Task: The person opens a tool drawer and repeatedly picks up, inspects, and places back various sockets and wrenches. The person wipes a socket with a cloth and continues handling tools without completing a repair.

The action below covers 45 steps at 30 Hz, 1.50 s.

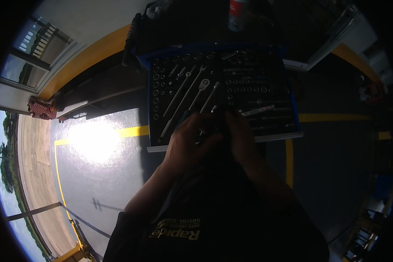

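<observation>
An open tool drawer (225, 143) lies before me, with dark foam trays full of chrome tools. Both my hands are over its front edge, close together. My left hand (188, 139) has its fingers curled inward and the thumb toward the right. My right hand (241, 137) is bent opposite it. Something dark seems to be between them, but shadow hides what it is. Just beyond the left fingers lie a ratchet (204, 85) and a long extension bar (211, 97). Near the right fingers rests a light marker-like stick with a red part (260, 110).
Sockets (249, 82) fill rows at the drawer's right, and more sockets (156, 97) line its left side. On the dark cabinet top stands a clear bottle with a red label (236, 15). Yellow lines (133, 131) cross the grey floor, where sunlight glares at left.
</observation>
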### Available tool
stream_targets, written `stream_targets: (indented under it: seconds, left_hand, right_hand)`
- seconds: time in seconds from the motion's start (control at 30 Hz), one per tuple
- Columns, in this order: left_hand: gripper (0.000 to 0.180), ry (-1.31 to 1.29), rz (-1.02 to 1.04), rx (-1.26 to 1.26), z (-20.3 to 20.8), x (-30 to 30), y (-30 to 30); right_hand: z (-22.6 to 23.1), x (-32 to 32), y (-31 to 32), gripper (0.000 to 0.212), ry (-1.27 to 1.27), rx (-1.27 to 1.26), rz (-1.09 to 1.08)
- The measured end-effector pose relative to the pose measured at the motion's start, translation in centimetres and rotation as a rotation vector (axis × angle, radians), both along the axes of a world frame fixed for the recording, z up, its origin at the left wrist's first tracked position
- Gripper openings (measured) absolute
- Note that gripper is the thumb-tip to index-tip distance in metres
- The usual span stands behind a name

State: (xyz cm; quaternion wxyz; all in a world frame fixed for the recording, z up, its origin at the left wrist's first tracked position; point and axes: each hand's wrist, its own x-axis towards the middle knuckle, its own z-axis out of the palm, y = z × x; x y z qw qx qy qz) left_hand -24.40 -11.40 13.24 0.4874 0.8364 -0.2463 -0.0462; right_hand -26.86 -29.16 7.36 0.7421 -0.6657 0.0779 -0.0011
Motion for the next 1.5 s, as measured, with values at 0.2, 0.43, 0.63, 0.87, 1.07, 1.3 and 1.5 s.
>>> stream_targets:
  seconds: [0.2, 0.43, 0.63, 0.87, 1.07, 1.3, 1.5]
  left_hand:
    - [0.033, -0.106, -0.003, 0.038, 0.0, 0.1, -0.3]
    - [0.029, 0.215, 0.108, -0.062, 0.1, 0.7, 0.8]
    - [0.028, 0.240, 0.136, -0.090, -0.1, 1.0, 1.4]
    - [0.029, 0.267, 0.109, 0.019, -1.4, 1.5, 1.2]
    - [0.036, 0.465, 0.107, -0.039, -1.0, 1.3, 1.0]
    - [0.026, 0.295, -0.002, -0.052, -0.3, 0.2, 1.0]
    - [0.038, 0.126, -0.033, -0.040, -1.9, -0.2, -0.1]
  right_hand:
    - [2.1, -0.5, 0.9, 0.046, -0.011, -0.047, -0.142]
    - [-1.1, -0.2, -1.0, 0.038, 0.183, 0.782, -0.068]
    - [0.5, -0.6, -1.6, 0.037, 0.076, 0.570, -0.005]
    - [2.4, -1.0, 0.1, 0.042, -0.320, -0.404, 0.211]
    - [2.2, -0.8, 0.3, 0.030, -0.146, -0.173, 0.152]
    - [1.5, -0.2, -0.1, 0.041, -0.037, -0.190, -0.092]
    - [-2.0, 0.5, -0.3, 0.060, 0.068, -0.269, -0.121]
